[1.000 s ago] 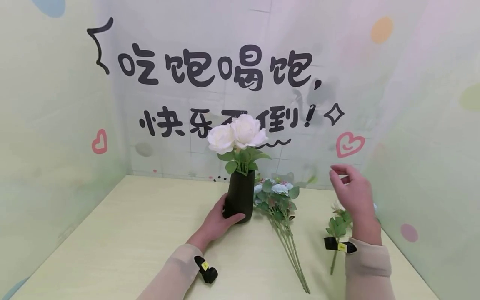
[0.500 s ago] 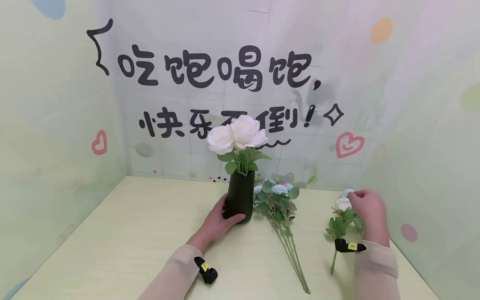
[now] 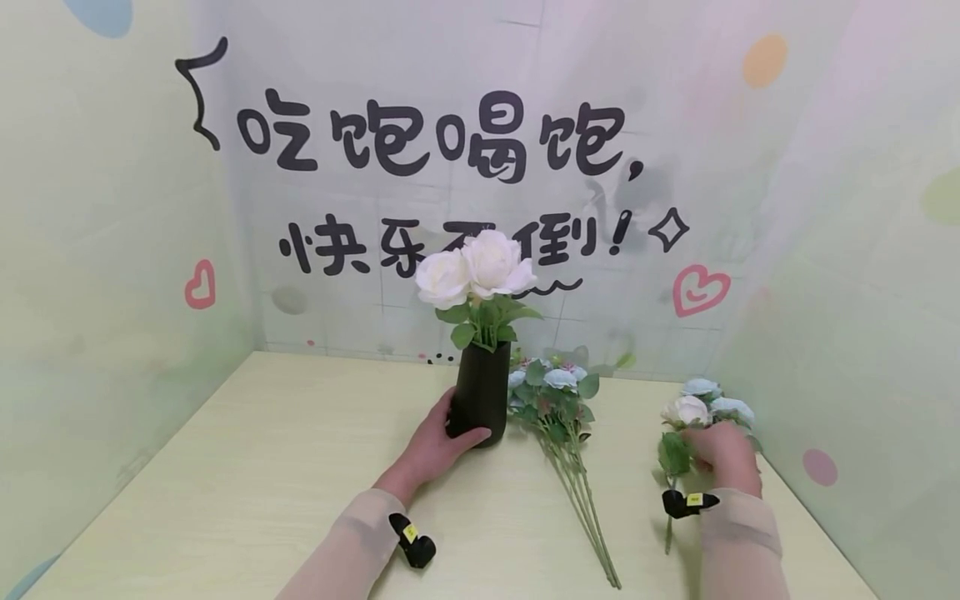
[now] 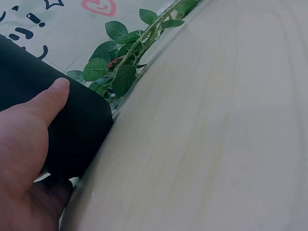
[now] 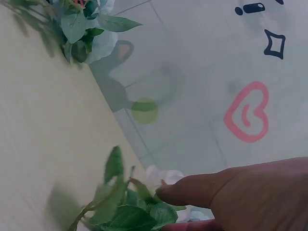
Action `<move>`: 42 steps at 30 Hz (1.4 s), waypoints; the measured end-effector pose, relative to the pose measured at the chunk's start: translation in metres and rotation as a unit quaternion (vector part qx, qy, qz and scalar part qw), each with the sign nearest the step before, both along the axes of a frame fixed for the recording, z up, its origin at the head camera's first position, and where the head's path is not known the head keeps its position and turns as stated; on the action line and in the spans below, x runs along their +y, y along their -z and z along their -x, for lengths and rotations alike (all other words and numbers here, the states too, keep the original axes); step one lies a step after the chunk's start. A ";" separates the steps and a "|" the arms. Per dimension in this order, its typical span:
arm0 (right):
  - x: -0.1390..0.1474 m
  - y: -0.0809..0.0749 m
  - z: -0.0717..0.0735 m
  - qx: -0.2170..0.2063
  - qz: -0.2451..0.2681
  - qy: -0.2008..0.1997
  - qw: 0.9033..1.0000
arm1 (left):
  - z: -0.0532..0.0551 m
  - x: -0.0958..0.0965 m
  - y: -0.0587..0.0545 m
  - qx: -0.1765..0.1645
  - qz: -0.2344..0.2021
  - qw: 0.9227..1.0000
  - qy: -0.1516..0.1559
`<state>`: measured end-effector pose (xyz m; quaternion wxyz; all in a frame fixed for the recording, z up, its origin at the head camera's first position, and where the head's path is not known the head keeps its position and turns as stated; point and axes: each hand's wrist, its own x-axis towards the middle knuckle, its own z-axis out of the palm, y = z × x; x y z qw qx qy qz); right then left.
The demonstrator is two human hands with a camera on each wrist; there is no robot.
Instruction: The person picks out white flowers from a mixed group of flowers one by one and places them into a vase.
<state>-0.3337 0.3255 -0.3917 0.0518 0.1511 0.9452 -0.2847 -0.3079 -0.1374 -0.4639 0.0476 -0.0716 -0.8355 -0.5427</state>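
Note:
My left hand [image 3: 429, 448] holds a black vase [image 3: 482, 392] low on its body, thumb across the front. Two white roses [image 3: 497, 265] with green leaves stand in the vase. In the left wrist view, the thumb lies along the dark vase wall [image 4: 84, 130]. At the right of the table, my right hand [image 3: 729, 457] is on the stem of a white rose [image 3: 684, 411], just under its bloom. The right wrist view has thumb and finger pinching among that rose's leaves [image 5: 137, 217]; the exact contact is partly hidden.
Several long-stemmed blue flowers [image 3: 561, 380] lie on the table [image 3: 262, 483] right of the vase. More blue flowers [image 3: 733, 409] lie beside the white rose, near the table's right edge. A printed backdrop [image 3: 412, 50] closes off the back and sides.
My right hand has come down from the air over the right-hand flowers to the white rose's stem, and its leaves have shifted. The left hand and vase have stayed in place.

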 end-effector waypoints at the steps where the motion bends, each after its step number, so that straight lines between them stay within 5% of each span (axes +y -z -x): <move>1: -0.002 0.002 0.000 -0.001 0.002 0.002 1.000 | 0.000 0.000 0.000 -0.001 0.000 1.000 0.000; 8: -0.006 0.014 0.003 0.002 -0.039 0.003 0.999 | 0.000 0.000 0.001 -0.002 0.001 1.000 -0.001; 16: -0.016 0.010 0.000 0.012 -0.053 -0.003 0.999 | 0.000 0.001 0.001 0.001 -0.002 1.000 -0.003; 32: -0.023 0.023 0.024 -0.043 -0.081 -0.012 0.996 | 0.001 0.001 0.001 0.001 -0.002 1.000 -0.002; 42: -0.038 0.010 0.017 0.016 -0.084 -0.075 0.994 | -0.001 0.001 -0.001 0.000 -0.002 1.000 0.000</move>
